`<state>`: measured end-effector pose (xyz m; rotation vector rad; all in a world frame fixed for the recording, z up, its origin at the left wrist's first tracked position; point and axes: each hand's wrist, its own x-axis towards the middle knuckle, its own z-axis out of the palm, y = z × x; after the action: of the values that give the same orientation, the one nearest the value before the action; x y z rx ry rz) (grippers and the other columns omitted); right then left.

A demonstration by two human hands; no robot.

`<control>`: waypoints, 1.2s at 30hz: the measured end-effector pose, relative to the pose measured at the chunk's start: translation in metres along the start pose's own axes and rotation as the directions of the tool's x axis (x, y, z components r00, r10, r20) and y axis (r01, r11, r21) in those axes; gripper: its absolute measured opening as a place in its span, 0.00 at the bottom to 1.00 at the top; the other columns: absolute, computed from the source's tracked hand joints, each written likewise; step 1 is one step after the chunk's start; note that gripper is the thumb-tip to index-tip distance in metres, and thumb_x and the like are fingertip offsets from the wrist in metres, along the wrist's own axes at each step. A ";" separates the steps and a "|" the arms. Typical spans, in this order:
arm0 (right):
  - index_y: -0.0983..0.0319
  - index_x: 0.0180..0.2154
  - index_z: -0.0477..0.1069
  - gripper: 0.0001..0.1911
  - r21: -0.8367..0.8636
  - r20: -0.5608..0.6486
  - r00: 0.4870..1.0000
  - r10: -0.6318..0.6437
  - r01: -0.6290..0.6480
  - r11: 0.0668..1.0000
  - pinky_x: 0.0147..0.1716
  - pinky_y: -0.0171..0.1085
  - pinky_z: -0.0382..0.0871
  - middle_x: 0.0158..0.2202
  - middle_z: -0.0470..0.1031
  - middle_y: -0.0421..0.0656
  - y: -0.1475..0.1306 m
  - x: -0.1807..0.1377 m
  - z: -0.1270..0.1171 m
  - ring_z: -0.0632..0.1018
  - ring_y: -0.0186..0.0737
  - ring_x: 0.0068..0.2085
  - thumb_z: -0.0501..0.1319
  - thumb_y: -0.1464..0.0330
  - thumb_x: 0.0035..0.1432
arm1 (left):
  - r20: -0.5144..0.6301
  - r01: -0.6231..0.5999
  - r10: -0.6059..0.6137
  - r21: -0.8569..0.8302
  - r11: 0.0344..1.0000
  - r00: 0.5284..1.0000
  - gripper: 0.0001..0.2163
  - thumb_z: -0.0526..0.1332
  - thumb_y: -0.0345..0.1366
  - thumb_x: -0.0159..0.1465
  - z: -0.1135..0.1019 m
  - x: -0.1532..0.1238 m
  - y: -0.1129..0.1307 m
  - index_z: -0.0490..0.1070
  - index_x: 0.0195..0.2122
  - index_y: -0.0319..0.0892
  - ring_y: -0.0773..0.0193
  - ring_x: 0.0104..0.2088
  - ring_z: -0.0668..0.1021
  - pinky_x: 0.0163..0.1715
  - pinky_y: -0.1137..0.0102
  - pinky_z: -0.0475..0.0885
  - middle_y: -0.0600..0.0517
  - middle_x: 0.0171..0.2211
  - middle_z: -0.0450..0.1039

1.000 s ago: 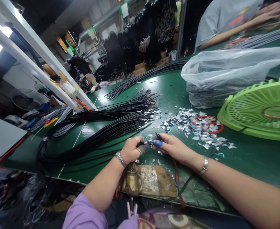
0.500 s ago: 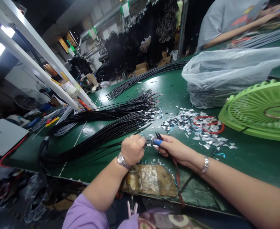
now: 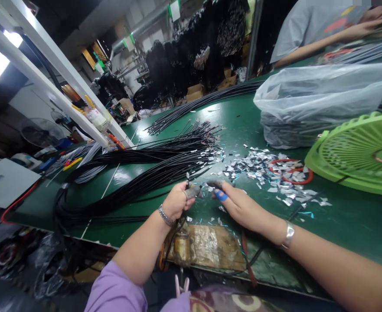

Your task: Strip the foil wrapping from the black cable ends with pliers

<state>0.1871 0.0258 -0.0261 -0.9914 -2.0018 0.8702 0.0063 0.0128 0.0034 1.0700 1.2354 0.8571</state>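
Over the green bench [image 3: 356,216], left hand [image 3: 177,201] curled round a black cable [image 3: 187,184].
Near it, the right hand's [image 3: 241,206] thumb and forefinger part slightly, grip unclear; pale scraps [image 3: 252,164] lie beyond.

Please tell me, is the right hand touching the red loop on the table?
Apart. The head view plainly shows green table and silver scraps between the right hand and the red loop.
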 end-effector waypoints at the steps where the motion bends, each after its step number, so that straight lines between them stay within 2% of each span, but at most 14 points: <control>1: 0.59 0.37 0.67 0.14 -0.040 0.004 1.000 -0.009 0.010 0.999 0.32 0.41 0.68 0.31 0.75 0.45 0.000 0.000 0.001 0.75 0.42 0.31 0.47 0.61 0.62 | 0.001 0.003 -0.003 -0.010 1.000 1.000 0.23 0.67 0.55 0.45 0.000 0.000 0.000 0.59 0.26 0.42 0.78 0.10 0.51 0.11 0.78 0.44 0.64 0.10 0.52; 5: 0.60 0.40 0.70 0.12 -0.103 0.039 0.999 0.004 0.000 0.995 0.34 0.41 0.70 0.34 0.77 0.47 0.001 0.000 0.004 0.77 0.44 0.34 0.51 0.65 0.60 | -0.028 -0.018 0.019 0.030 0.999 0.999 0.23 0.65 0.56 0.47 0.002 -0.001 -0.001 0.60 0.27 0.42 0.78 0.10 0.52 0.10 0.78 0.44 0.64 0.10 0.53; 12: 0.61 0.37 0.72 0.12 -0.087 0.059 0.996 0.066 -0.060 0.994 0.34 0.42 0.69 0.32 0.77 0.47 -0.001 0.002 0.006 0.77 0.46 0.33 0.53 0.64 0.58 | -0.011 -0.020 0.021 0.085 0.996 1.000 0.24 0.64 0.58 0.46 0.005 -0.002 -0.002 0.61 0.26 0.41 0.78 0.10 0.53 0.10 0.78 0.46 0.63 0.10 0.54; 18: 0.58 0.29 0.69 0.10 -0.010 0.059 0.995 0.083 -0.083 0.997 0.26 0.38 0.64 0.23 0.73 0.42 -0.004 0.002 0.008 0.71 0.41 0.25 0.54 0.61 0.56 | -0.020 0.008 -0.007 0.084 0.996 1.000 0.24 0.64 0.58 0.44 0.006 -0.002 0.001 0.60 0.25 0.42 0.78 0.10 0.53 0.10 0.78 0.45 0.64 0.09 0.54; 23: 0.58 0.31 0.69 0.10 0.000 0.064 0.991 0.121 -0.121 0.993 0.27 0.38 0.63 0.25 0.73 0.42 -0.003 0.002 0.007 0.71 0.41 0.27 0.53 0.61 0.56 | -0.016 0.003 -0.002 0.070 0.998 1.000 0.24 0.64 0.57 0.45 0.005 -0.002 0.001 0.60 0.26 0.42 0.78 0.09 0.52 0.10 0.78 0.45 0.64 0.09 0.53; 26: 0.58 0.28 0.68 0.11 -0.003 0.074 0.989 0.131 -0.131 0.991 0.28 0.39 0.62 0.24 0.72 0.43 -0.003 0.002 0.008 0.71 0.42 0.26 0.54 0.60 0.56 | 0.005 0.003 -0.004 0.102 0.995 1.000 0.23 0.64 0.57 0.47 0.005 -0.001 0.000 0.61 0.26 0.41 0.78 0.09 0.53 0.10 0.78 0.46 0.64 0.10 0.54; 36: 0.57 0.25 0.62 0.09 -0.049 0.075 0.992 0.104 -0.101 0.994 0.27 0.37 0.61 0.22 0.70 0.41 -0.002 0.003 0.013 0.70 0.40 0.26 0.53 0.62 0.56 | -0.020 0.037 -0.034 0.174 0.984 0.999 0.25 0.64 0.59 0.45 0.009 -0.001 -0.001 0.61 0.26 0.41 0.77 0.10 0.53 0.10 0.78 0.47 0.63 0.10 0.54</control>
<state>0.1742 0.0239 -0.0300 -1.1095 -2.0585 0.9350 0.0145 0.0097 0.0026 1.1786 1.3586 0.7421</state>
